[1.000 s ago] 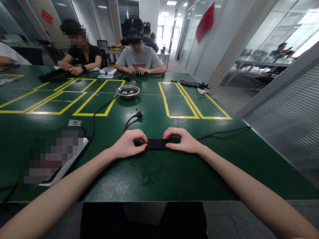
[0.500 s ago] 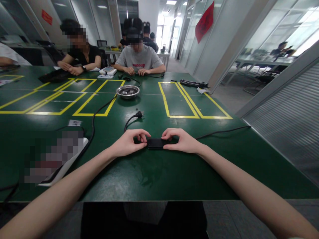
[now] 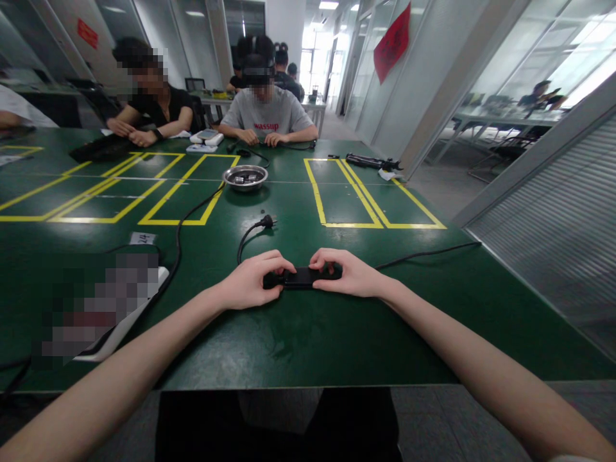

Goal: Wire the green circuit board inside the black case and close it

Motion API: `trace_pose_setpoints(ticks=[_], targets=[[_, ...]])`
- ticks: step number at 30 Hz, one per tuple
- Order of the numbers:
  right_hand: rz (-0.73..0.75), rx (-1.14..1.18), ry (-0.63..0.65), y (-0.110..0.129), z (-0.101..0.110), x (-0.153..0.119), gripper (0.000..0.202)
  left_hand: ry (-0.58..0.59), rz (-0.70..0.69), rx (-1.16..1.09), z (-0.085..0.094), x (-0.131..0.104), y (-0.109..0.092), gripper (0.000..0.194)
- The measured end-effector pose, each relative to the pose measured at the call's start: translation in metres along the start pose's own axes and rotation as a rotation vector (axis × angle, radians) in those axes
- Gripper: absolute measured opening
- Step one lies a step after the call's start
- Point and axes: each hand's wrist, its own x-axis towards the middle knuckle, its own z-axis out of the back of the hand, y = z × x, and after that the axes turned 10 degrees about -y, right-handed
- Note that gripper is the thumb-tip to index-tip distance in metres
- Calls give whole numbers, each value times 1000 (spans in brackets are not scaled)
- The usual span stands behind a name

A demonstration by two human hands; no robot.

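Around the middle of the frame, we see a black box (image 3: 301, 278) low on the green table (image 3: 308, 346). Our left hand (image 3: 248, 282) closes its thumb and fingers about the box's left end; our right hand (image 3: 355, 274) pinches the right end.

Just beyond our left hand, a black plug (image 3: 266, 221) lies with its cord (image 3: 242, 240) curving back toward our knuckles. A dark cable (image 3: 428, 254) runs from behind our right wrist toward the table's right edge. Farther off, above centre, sits a metal bowl (image 3: 245, 179) with small shiny parts inside, and a long cable (image 3: 179, 234) passes from near it to the left. Yellow tape (image 3: 370, 226) marks rectangles on both sides of the bowl. At upper right we see a black folded stand (image 3: 370, 161); at upper centre a co-worker in a grey shirt (image 3: 269, 112) sits facing us.

Our fingers cover both ends of the box, so we cannot tell how anything joins it there. A white-edged object (image 3: 161, 282) at left is mostly blurred out, and the metal parts are too small to identify. A white sleeve (image 3: 29, 109) is cut off at the left edge.
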Motion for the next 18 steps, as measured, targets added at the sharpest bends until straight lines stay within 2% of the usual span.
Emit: trace_pose_setpoints(ticks=[2, 4, 10, 14, 18], targets=[[38, -46, -7, -2, -2, -1, 18, -1, -35, 60, -3, 0, 0, 34], [94, -113, -15, -5, -5, -1, 16, -6, -62, 74, -6, 0, 1, 31], [162, -350, -36, -5, -13, 0, 39, -13, -45, 56, -5, 1, 7, 24], [245, -441, -59, -3, -15, 2, 26, -20, -39, 135, -5, 2, 8, 28], [301, -498, -28, -1, -16, 3, 25, -32, -42, 192, -6, 3, 7, 34]])
